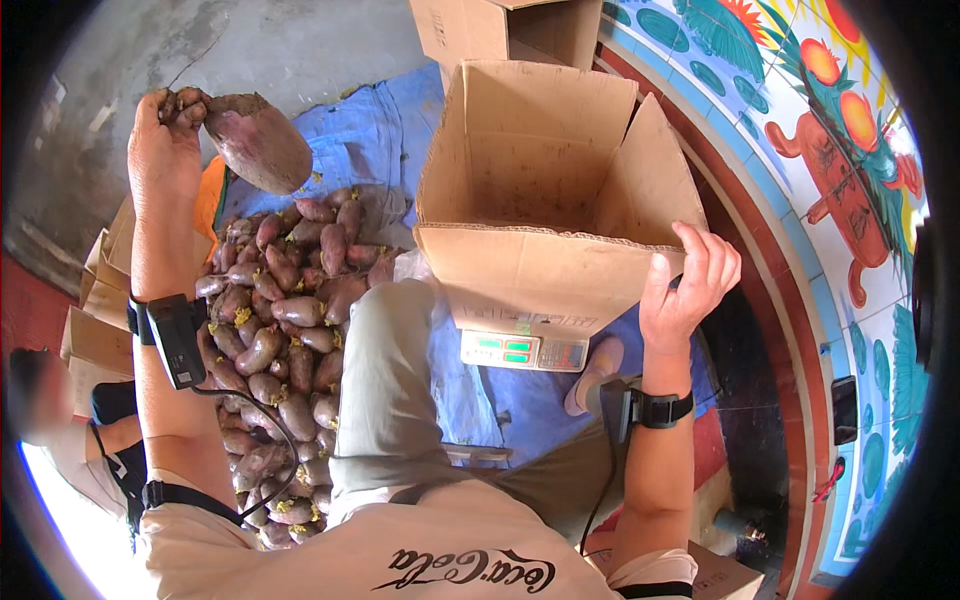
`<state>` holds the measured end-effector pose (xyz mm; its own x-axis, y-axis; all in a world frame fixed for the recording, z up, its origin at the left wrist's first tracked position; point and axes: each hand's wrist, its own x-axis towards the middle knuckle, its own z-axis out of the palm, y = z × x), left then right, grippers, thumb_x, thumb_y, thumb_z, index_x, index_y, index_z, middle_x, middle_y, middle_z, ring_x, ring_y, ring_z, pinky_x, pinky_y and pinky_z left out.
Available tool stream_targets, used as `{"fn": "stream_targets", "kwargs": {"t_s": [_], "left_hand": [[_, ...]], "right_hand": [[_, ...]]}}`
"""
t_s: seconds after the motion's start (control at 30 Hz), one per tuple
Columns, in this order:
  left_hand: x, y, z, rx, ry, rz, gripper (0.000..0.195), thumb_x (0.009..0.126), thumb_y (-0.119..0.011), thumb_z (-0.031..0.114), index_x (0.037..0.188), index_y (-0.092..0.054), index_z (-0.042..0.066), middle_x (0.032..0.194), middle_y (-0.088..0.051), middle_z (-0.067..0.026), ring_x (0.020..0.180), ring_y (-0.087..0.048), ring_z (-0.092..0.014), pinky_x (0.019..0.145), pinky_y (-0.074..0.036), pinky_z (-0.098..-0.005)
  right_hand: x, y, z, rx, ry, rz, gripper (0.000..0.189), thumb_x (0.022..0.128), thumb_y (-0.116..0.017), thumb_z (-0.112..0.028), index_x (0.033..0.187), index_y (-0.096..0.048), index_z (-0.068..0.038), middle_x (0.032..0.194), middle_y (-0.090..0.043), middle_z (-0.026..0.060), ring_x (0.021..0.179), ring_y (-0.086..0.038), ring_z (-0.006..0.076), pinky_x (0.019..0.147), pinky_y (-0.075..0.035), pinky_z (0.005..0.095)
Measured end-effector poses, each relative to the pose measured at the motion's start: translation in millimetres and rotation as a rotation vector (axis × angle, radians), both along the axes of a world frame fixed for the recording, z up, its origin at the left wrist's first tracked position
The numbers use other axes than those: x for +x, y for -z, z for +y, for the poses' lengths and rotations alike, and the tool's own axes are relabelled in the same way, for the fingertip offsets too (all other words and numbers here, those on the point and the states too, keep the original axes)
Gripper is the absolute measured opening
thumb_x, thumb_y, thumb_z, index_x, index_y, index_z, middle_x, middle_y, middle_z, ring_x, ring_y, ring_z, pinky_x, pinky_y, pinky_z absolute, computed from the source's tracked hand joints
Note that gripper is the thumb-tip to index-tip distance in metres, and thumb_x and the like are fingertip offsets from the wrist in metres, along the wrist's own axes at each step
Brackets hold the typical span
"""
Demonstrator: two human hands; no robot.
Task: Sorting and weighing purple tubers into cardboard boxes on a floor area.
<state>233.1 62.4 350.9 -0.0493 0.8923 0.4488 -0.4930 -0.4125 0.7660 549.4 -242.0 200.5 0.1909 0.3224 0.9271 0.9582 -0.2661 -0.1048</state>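
Note:
Raised at the upper left, my left hand point(171, 127) grips a large purplish root vegetable point(259, 142) by its soil-crusted end. Its broad, smooth end points down to the right, above the far edge of a heap of similar smaller roots point(281, 322), many with yellow sprouts. My right hand point(690, 281) rests on the near right corner of an open cardboard box point(525, 266), thumb on the near wall and fingers around the rim. No contents show inside the box, though its bottom is partly hidden. Under it, a digital scale point(499, 349) shows its lit display.
Blue sheeting point(352, 135) lies under the heap and scale. Another cardboard box point(465, 30) stands behind. A tiled wall with a painted mural point(832, 172) borders the right. At the left are more cartons point(97, 337) and another person point(75, 457). My knee point(390, 360) is beside the heap.

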Motion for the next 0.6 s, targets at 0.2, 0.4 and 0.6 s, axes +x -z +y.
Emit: {"fn": "stream_targets", "kwargs": {"t_s": [0.2, 0.4, 0.6], "left_hand": [[-4.1, 11.9, 0.1, -0.019, -0.017, 0.043, 0.014, 0.084, -0.044, 0.009, 0.084, -0.049, -0.004, 0.077, -0.055, -0.0142, 0.066, -0.052, -0.02, 0.064, -0.044, -0.0287], [-4.5, 22.8, -5.1, -0.063, -0.067, 0.04, 0.014, 0.083, -0.044, 0.009, 0.084, -0.049, -0.004, 0.076, -0.055, -0.0138, 0.065, -0.051, -0.019, 0.062, -0.044, -0.0284], [-20.8, 38.2, -3.6, -0.099, -0.071, 0.066, 0.014, 0.083, -0.044, 0.009, 0.084, -0.049, -0.004, 0.076, -0.055, -0.0139, 0.063, -0.051, -0.019, 0.062, -0.044, -0.0275]], "right_hand": [[-7.8, -4.6, 10.1, -0.199, -0.05, 0.038, 0.045, 0.065, -0.066, -0.037, 0.099, -0.055, -0.01, 0.096, -0.054, 0.0045, 0.096, -0.045, 0.0229, 0.093, -0.025, 0.0457], [-15.8, -7.6, 16.8, -0.371, -0.082, 0.085, 0.063, 0.052, -0.075, -0.03, 0.108, -0.051, -0.011, 0.108, -0.051, 0.0029, 0.102, -0.044, 0.0223, 0.099, -0.019, 0.0494], [-21.0, -9.0, 21.8, -0.419, -0.101, 0.081, 0.067, 0.049, -0.076, -0.023, 0.109, -0.05, -0.011, 0.105, -0.052, 0.0033, 0.1, -0.045, 0.0214, 0.099, -0.018, 0.0507]]}}
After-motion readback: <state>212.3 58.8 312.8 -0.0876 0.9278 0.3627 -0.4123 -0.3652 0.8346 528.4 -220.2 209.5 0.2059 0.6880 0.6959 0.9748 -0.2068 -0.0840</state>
